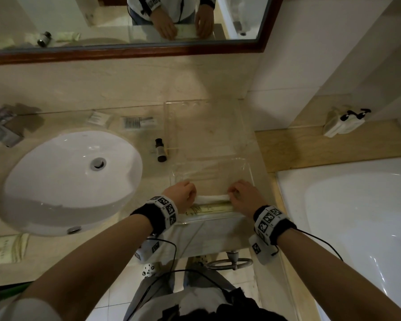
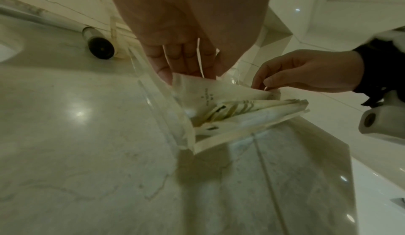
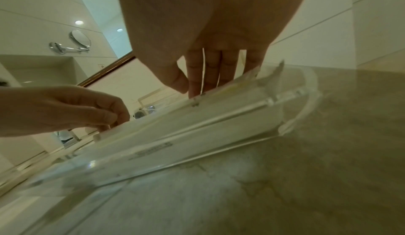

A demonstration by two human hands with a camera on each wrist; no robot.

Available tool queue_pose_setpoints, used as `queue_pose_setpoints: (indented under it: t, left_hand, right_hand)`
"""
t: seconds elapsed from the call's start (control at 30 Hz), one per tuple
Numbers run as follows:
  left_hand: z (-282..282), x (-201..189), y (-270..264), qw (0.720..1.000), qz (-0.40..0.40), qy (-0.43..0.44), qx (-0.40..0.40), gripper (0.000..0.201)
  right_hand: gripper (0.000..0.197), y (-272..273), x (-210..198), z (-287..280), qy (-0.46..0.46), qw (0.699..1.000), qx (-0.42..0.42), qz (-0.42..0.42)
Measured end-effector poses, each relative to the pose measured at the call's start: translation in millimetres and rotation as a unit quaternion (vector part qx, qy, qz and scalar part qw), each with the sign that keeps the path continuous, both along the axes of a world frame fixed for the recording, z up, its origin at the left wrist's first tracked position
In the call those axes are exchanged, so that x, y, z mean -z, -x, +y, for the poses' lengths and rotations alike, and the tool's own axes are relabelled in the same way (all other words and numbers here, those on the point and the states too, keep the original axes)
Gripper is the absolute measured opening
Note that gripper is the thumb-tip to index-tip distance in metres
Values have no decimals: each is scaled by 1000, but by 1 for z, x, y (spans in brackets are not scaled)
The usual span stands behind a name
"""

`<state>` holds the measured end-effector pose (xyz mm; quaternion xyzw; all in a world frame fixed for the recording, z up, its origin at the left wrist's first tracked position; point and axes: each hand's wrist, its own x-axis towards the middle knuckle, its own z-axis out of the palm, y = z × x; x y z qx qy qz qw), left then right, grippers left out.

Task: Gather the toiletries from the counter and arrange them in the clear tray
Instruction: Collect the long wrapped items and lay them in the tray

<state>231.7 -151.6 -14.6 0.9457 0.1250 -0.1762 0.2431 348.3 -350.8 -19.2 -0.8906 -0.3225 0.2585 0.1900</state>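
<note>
Two hands, left hand [image 1: 182,195] and right hand [image 1: 243,196], pinch a sachet packet [image 1: 212,199] inside the clear tray [image 1: 245,144], at its near wall. Once it is laid flat, the small brown bottle [image 1: 160,150] left of the tray, on the bench [image 1: 55,258], is judged next.

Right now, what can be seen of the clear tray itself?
The clear tray is a transparent, acrylic-looking rectangle with low walls and rounded corners, lying flat on the beige counter right of the sink. Flat pale packets sit at its near end, where the left hand and right hand hold one.
</note>
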Motion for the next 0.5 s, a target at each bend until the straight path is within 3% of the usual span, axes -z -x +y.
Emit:
queue_pose_setpoints:
  t: [0.2,0.33,0.5]
  left_hand:
    - [-5,-4,3,997,57,-22,53,25]
    - [-5,-3,6,998,35,-23,51,22]
    - [-6,-4,6,997,67,-25,28,29]
  right_hand:
    - [19,1,-2,1,4,999,-47,2]
    - [26,1,-3,-1,44,995,-84,6]
    - [27,-3,-6,2,100,992,-66,38]
